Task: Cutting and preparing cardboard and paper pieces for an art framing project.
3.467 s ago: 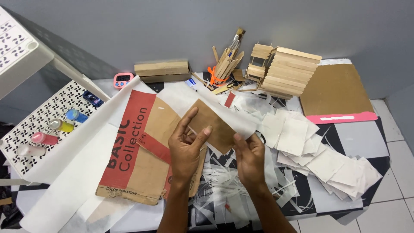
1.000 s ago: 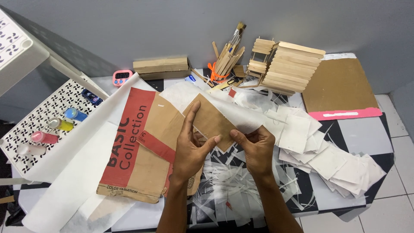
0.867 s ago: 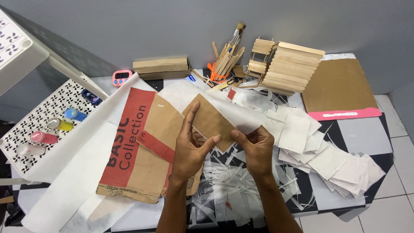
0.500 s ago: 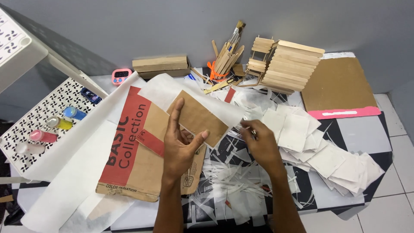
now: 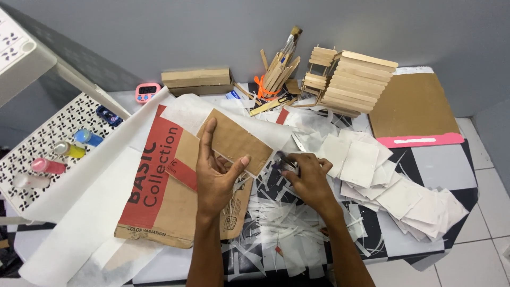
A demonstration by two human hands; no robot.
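Left hand [image 5: 215,172] fingers pinch the cardboard piece [image 5: 234,141]; right hand [image 5: 308,178] fingers curl round scissors [image 5: 294,154] beside it.

A flat brown paper bag with a broad red band carrying white lettering [image 5: 170,186] lies on the counter [image 5: 441,165], left of centre. Near its lower edge sits a small dark printed emblem [image 5: 230,217]. At the back, by the wall, a small pink digital timer with a dark screen [image 5: 147,91] stands just left of a long plain cardboard box [image 5: 196,81].
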